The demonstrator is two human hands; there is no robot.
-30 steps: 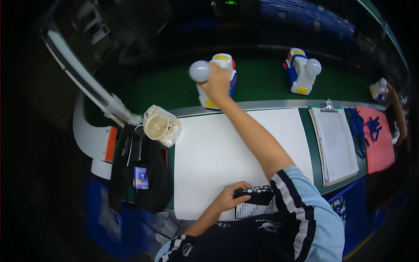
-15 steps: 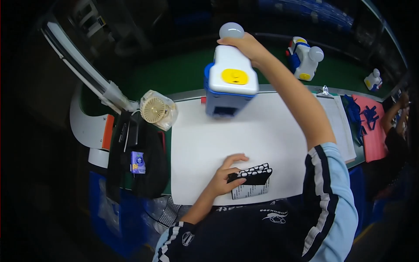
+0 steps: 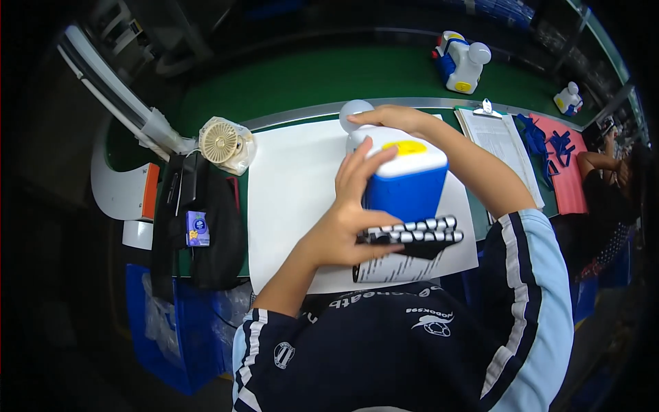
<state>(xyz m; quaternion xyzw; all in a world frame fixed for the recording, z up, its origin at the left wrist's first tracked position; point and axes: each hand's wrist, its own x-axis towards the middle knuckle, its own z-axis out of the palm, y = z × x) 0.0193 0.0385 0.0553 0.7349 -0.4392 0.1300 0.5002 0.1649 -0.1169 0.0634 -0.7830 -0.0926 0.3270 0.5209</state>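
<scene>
My right hand is closed on the far end of a white-and-blue plastic device, beside its round translucent knob. A yellow oval patch sits on its white top, and the blue end points toward me. My left hand grips a black-and-white patterned folded piece between lower fingers and thumb; white spots run along its upper edges. Raised fingers of that hand lie against the device's left side. The folded piece is close to the device's near lower edge; whether they touch I cannot tell.
A white sheet covers the bench. Left are a small fan, a purple packet and a lamp arm. A clipboard and a pink sheet lie right. Similar devices stand on the green belt.
My right hand has brought the device nearer and lower, its blue end now facing me. My left hand has lifted the folded piece and meets the device with its fingers.
</scene>
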